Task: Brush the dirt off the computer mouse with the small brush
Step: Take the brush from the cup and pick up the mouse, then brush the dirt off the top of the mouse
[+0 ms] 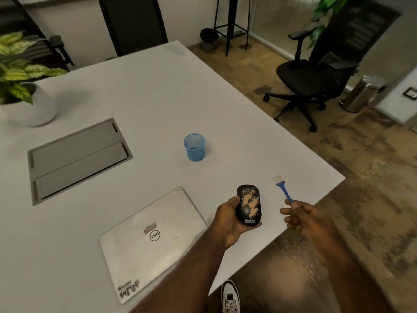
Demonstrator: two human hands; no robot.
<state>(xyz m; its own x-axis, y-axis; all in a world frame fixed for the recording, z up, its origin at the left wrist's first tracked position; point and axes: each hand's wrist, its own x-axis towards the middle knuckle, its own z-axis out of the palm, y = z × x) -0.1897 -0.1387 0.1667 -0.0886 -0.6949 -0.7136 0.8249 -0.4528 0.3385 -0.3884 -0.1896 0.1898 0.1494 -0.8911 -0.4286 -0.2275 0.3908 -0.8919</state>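
A: Computer mouse (pixel 249 205) first: it sits in the left hand (pixel 228 220), lifted over the near right part of the white table (pixel 140 105), fingers curled round its left flank and tail end, top face turned up. A patch of tan dirt (pixel 250 201) is spread over the middle of that face

B: And the small brush (pixel 283 189)?

A: At three o'clock from the mouse, near but not touching. The right hand (pixel 303 219) pinches the low end of the blue handle between thumb and fingertips, with the pale bristles pointing away toward twelve

B: So no stroke has landed yet, by the look of it. How would you do it well?

A: Bring the bristles in from three o'clock and lay them down just beyond the dirt. I'd sweep in short light strokes toward one side, so the grains leave the edge and don't get pushed into the seams

B: Where should the dirt fall?

A: Away from the closed laptop (pixel 146 238), which lies at eight o'clock from the mouse. Tilting the mouse slightly toward three should help. The blue mesh cup (pixel 194 147) stands well apart at eleven o'clock, so it's out of the way

B: Anything about the grip?

A: Holding that far down the handle may make the tip wobble; a pinch nearer the bristles would likely give steadier strokes
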